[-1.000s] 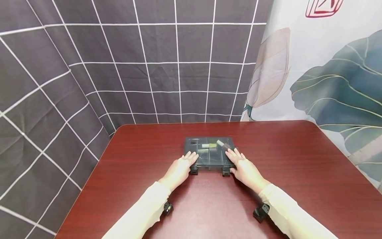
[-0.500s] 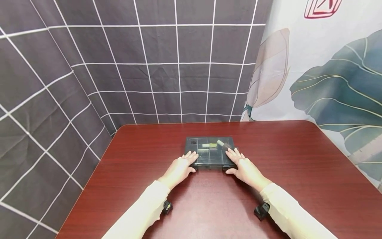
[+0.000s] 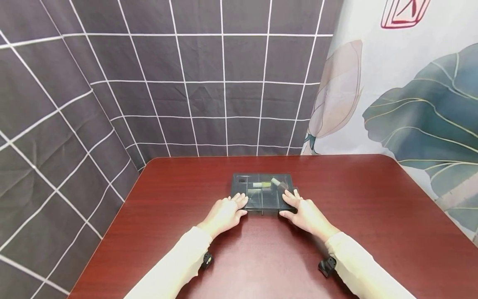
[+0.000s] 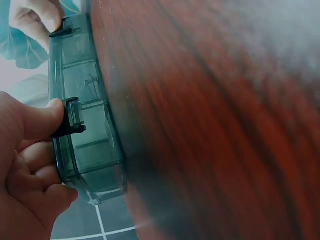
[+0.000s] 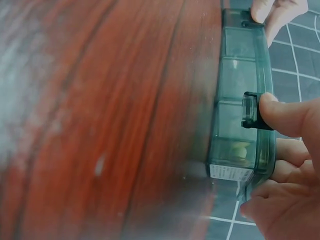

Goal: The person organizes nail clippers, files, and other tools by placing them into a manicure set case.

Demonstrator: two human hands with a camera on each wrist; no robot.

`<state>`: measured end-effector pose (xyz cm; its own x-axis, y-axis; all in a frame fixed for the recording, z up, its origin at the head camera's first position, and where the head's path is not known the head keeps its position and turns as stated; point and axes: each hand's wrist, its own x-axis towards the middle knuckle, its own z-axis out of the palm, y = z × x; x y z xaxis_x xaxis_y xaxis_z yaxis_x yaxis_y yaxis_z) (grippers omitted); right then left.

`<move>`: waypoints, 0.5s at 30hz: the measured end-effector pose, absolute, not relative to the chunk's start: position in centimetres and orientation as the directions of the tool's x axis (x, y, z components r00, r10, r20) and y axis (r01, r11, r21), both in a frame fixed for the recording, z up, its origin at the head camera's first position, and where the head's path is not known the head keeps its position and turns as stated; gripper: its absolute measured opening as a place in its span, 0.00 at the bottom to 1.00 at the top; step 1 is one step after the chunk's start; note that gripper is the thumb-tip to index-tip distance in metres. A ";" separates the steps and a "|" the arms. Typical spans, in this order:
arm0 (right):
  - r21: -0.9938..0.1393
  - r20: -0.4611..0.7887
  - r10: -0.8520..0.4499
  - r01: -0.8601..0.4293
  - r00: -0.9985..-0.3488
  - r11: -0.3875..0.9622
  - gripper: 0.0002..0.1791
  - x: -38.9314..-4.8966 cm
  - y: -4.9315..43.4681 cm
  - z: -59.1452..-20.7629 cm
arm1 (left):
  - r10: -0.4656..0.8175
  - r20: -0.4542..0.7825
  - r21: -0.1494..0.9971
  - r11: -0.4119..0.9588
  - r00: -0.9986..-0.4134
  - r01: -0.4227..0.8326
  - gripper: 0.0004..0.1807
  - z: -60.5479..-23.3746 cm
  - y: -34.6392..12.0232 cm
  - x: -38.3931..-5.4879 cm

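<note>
A see-through, dark-tinted compartment box [image 3: 263, 197] lies flat on the table, lid down. Through the lid show two short pale tube-like things, one with a yellow-green end [image 3: 266, 184], the other [image 3: 276, 182] tilted beside it; their kind is unclear. My left hand [image 3: 225, 212] holds the box's near left corner, fingers on the lid and thumb on a black latch [image 4: 72, 117] at the front. At the near right corner my right hand [image 3: 307, 211] does the same, its thumb pressing the other black latch [image 5: 252, 111]. Both latches lie against the front wall.
The box stands in the back middle of a red-brown table [image 3: 186, 182]. A dark grid-patterned cloth [image 3: 201, 99] hangs behind and to the left, a leaf-patterned one [image 3: 422, 108] to the right. Small black devices [image 3: 327, 265] sit at both wrists.
Earlier both black latches stuck out at the front of the box. Both thumbs have moved in against them, and the latches no longer stick out. The box stays in place.
</note>
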<state>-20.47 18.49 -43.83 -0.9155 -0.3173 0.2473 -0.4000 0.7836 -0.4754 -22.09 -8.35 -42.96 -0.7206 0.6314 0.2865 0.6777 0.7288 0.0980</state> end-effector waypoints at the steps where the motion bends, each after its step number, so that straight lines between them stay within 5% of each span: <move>1: -0.476 0.245 -0.309 -0.392 -0.919 0.788 0.31 -20.4 18.5 -43.9 | 0.637 0.285 0.081 0.729 -0.717 0.680 0.20 -43.0 -8.3 -22.1; 6: -0.457 0.248 -0.298 -0.383 -0.922 0.803 0.30 -20.4 18.4 -43.7 | 0.644 0.288 0.071 0.724 -0.709 0.686 0.20 -42.9 -8.3 -22.4; 15: -0.456 0.200 -0.386 -0.434 -0.900 0.777 0.31 -20.2 19.1 -43.5 | 0.590 0.158 0.354 0.715 -0.792 0.603 0.29 -42.7 -9.3 -21.6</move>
<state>-20.23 19.15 -43.47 -0.9004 -0.3861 0.2004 -0.4345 0.7768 -0.4559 -21.59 -9.27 -42.70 -0.7922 0.5895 0.1579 0.6027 0.7149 0.3545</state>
